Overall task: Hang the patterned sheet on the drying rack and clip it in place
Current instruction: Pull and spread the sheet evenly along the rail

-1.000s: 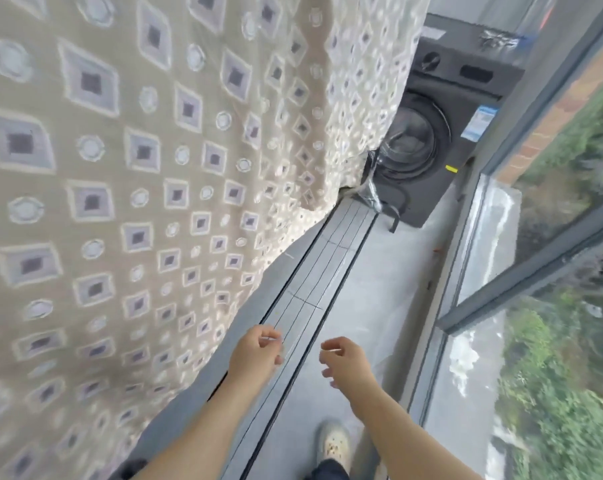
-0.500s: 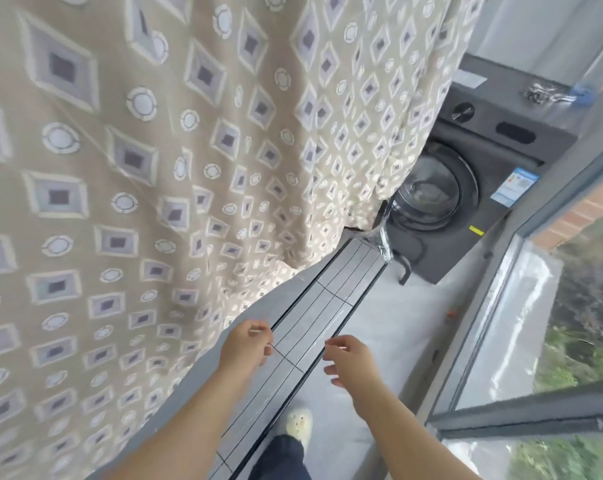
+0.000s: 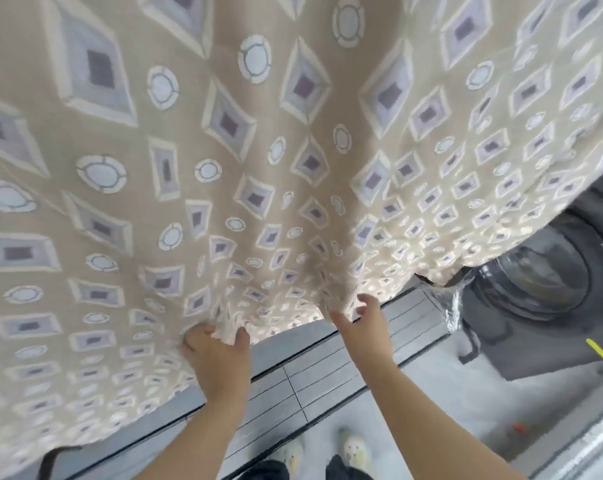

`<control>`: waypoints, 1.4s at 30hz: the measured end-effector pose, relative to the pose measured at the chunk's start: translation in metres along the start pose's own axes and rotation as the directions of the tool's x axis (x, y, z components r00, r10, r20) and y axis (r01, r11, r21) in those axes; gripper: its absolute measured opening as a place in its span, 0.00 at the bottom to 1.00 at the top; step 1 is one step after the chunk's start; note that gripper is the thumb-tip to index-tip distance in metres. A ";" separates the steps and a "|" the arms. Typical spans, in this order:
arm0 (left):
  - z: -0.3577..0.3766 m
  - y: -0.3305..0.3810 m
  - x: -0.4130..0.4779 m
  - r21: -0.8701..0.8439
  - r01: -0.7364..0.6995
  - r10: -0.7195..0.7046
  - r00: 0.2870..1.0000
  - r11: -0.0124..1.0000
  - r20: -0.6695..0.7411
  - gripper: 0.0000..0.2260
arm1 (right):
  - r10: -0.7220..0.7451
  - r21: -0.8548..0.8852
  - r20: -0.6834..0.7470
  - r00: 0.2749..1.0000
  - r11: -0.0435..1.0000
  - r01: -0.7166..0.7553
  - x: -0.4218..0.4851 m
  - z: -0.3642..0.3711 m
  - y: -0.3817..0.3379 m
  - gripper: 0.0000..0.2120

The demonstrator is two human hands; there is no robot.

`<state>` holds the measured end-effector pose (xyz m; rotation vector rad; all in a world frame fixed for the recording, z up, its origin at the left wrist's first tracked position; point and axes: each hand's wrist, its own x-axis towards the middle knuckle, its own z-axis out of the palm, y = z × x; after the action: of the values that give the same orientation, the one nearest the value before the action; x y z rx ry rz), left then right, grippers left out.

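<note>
Head view: left hand (image 3: 217, 355) clutches patterned sheet (image 3: 293, 150) hem; right hand (image 3: 366, 318) grip blurred, cannot tell; top cropped.

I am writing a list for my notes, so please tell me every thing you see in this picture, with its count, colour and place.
sheet: one, beige with white and lilac diamonds and circles, hanging across the upper picture
washing machine: one, dark grey, right, partly behind the sheet
pipe: one, silvery wrap, left of the washing machine
floor rail: one, grey, slanting below the sheet's edge
floor: one, light grey, lower right
shoes: two, pale, bottom middle
left hand: one, fingers grip the sheet's lower edge
right hand: one, at the sheet's edge, grip unclear
</note>
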<state>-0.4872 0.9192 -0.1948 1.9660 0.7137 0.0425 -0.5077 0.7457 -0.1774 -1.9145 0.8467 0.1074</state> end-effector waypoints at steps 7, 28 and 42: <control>-0.012 0.025 0.004 -0.037 0.192 -0.192 0.909 0.981 -0.370 0.42 | -0.235 -0.077 -0.033 0.971 0.970 0.232 0.038 -0.020 -0.040 0.31; -0.058 -0.050 0.011 0.651 0.170 -0.129 0.985 0.739 -0.110 0.14 | -0.154 -0.372 0.173 0.973 0.905 0.209 0.057 -0.014 0.032 0.16; 0.025 -0.022 -0.028 0.381 0.054 -0.166 0.949 0.923 0.267 0.06 | -0.056 -0.274 0.246 0.968 0.953 0.125 0.069 -0.053 0.057 0.19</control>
<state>-0.5128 0.8925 -0.2177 2.2195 0.6675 -0.4795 -0.5044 0.6527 -0.2235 -2.1571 0.6046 0.4147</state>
